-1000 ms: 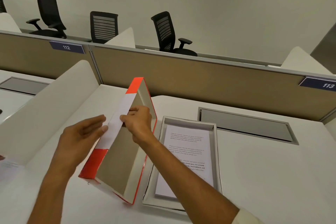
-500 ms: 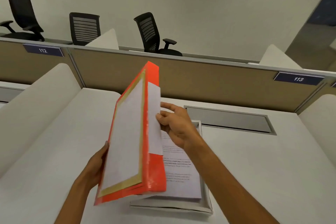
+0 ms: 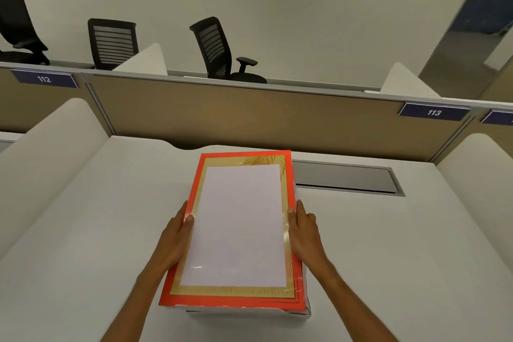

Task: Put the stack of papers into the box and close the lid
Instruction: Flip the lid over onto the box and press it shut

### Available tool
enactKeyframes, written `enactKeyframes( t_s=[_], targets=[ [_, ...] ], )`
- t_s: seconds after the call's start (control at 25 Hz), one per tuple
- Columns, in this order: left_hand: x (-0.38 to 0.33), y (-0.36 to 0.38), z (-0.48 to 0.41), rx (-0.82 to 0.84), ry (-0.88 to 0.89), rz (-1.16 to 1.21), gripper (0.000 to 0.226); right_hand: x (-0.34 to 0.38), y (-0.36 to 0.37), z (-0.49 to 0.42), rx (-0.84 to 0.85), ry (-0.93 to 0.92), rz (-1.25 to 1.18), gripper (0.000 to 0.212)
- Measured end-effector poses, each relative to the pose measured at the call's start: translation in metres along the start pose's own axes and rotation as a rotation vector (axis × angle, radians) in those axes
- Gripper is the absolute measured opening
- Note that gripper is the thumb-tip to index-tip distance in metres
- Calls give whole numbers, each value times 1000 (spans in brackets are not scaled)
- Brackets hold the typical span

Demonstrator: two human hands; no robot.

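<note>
The orange lid (image 3: 241,226), with a gold border and a white centre panel, lies flat over the white box (image 3: 304,311) on the desk. Only a strip of the box's front and right wall shows beneath it. My left hand (image 3: 173,241) grips the lid's left edge, thumb on top. My right hand (image 3: 304,230) grips its right edge the same way. The stack of papers is hidden under the lid.
The white desk (image 3: 388,244) has a grey cable hatch (image 3: 347,179) just right of the lid's far end. White curved dividers (image 3: 41,169) flank both sides, and a tan partition (image 3: 249,116) closes the back. Black office chairs (image 3: 219,50) stand beyond it.
The lid was held upright beside the open box with the papers showing. It has swung over and down onto the box, and both hands now hold its side edges.
</note>
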State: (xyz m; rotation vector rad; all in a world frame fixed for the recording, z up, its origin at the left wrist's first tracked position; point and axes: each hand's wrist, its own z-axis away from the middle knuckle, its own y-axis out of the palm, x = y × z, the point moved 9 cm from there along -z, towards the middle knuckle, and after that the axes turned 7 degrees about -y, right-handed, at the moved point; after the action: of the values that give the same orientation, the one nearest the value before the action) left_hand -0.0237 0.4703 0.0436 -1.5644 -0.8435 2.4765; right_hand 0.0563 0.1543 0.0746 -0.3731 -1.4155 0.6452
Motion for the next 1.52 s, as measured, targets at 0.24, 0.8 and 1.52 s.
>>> enactKeyframes(
  t_s=[0.24, 0.8, 1.52],
  targets=[
    [19, 29, 1, -10, -20, -247, 69, -58, 19, 0, 10, 54, 49, 58],
    [10, 51, -3, -114, -5, -369, 75, -92, 22, -19, 4, 42, 85, 55],
    [25, 59, -6, -78, -52, -381, 63, -93, 32, -22, 14, -23, 110, 53]
  ],
)
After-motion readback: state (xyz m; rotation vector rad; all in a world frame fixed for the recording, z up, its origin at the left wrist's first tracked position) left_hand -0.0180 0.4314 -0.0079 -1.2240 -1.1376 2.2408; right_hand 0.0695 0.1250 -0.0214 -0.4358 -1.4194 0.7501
